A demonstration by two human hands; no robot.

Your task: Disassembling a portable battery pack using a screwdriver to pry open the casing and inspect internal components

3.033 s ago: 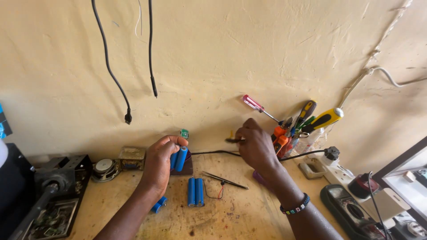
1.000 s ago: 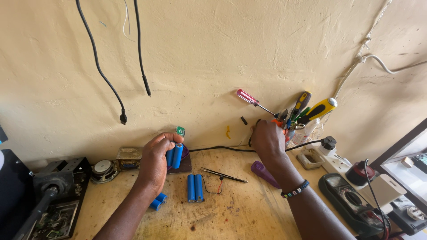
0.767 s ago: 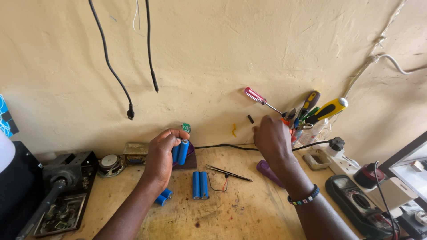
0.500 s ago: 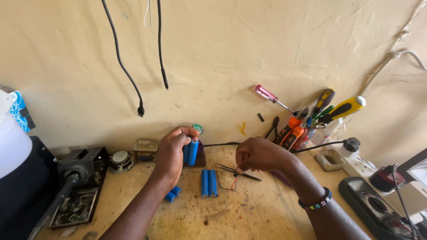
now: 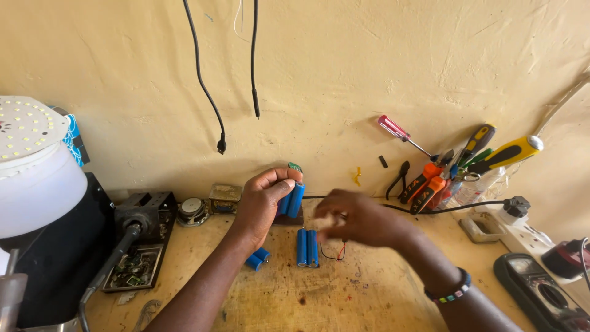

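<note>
Head view: left hand (image 5: 261, 206) is raised just off the desk (image 5: 369, 295) near its back edge, fingers curled and pinching a small pack of blue cylindrical cells (image 5: 292, 200) held upright; a bit of green shows at the pack's top. Pack sits over a dark block at the wall side of the desk.

Right hand (image 5: 362, 220) hovers just right of it, above the desk middle, motion-blurred; fingers look drawn together round sth pale, but can't tell whether it grips or what it is. Beaded bracelet (image 5: 450, 290) on that wrist.

Below the two hands, a pair of blue cells (image 5: 307, 247) lies flat side by side, thin red & black wires (image 5: 335, 253) touching its right side. A further short blue cell (image 5: 257, 258) lies just left, by the left forearm.

Back right corner: bundle of screwdrivers & pliers (image 5: 448, 169) leaning on the wall, white power strip (image 5: 522, 230) beside it. Left edge: white lamp dome w/ LED disc (image 5: 34, 166).
</note>
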